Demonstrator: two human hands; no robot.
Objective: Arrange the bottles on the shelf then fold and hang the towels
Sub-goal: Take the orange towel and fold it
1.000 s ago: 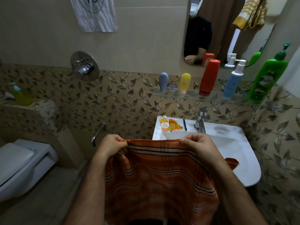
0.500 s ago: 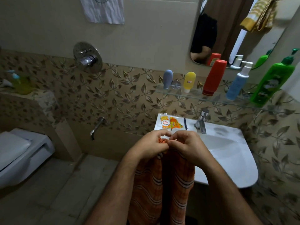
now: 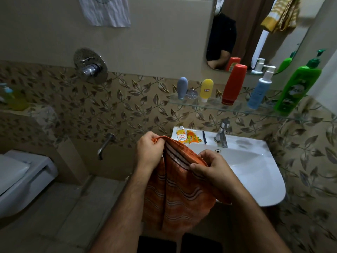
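An orange striped towel [image 3: 182, 194] hangs folded lengthwise in front of the sink. My left hand [image 3: 148, 152] pinches its gathered top corners. My right hand [image 3: 209, 166] grips the folded edge lower and to the right. On the glass shelf [image 3: 209, 106] stand a grey-blue bottle [image 3: 182, 87], a yellow bottle [image 3: 206, 90], a red bottle [image 3: 233, 84], a light blue pump bottle [image 3: 260, 88] and a green pump bottle [image 3: 299, 86]. A yellow striped towel [image 3: 280, 13] shows in the mirror at top right.
The white sink [image 3: 255, 168] with its tap [image 3: 221, 134] is right of the towel; sachets [image 3: 187, 136] lie on its back rim. A toilet [image 3: 20, 178] stands at the left. A wall mixer [image 3: 90, 67], a spout [image 3: 104, 145] and a white cloth [image 3: 105, 10] are on the wall.
The towel was spread wide between both hands, then folded in half as they met. Now my right hand has slid down and right along the folded edge.
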